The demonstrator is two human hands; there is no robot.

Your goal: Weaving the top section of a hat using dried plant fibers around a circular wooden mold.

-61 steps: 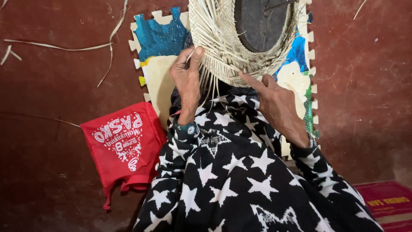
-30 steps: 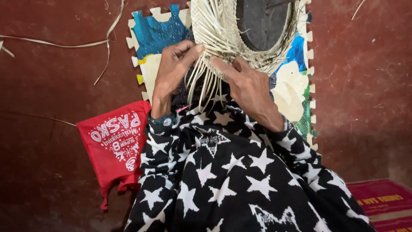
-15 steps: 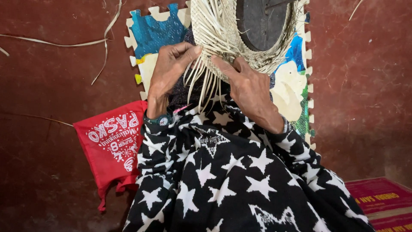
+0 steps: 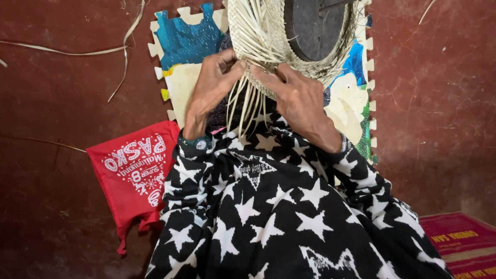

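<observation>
A half-woven straw hat point(image 4: 258, 36) of pale strips sits over a round dark mould point(image 4: 315, 26) at the top of the view. Loose strip ends point(image 4: 243, 106) hang from its edge toward my lap. My left hand point(image 4: 212, 85) pinches the strips at the woven rim. My right hand point(image 4: 297, 95) grips the rim right beside it, fingertips nearly meeting the left ones. Both arms wear black sleeves with white stars point(image 4: 268, 206).
A colourful foam puzzle mat point(image 4: 188, 41) lies under the hat on the dark red floor point(image 4: 57, 206). A red cloth bag with white print point(image 4: 132, 173) lies at my left. Loose straw strips point(image 4: 77, 51) lie at the upper left. A red mat corner point(image 4: 462, 243) shows at the lower right.
My two hands have come together at the hat's rim; the right hand moved left from the far side. The view has shifted slightly.
</observation>
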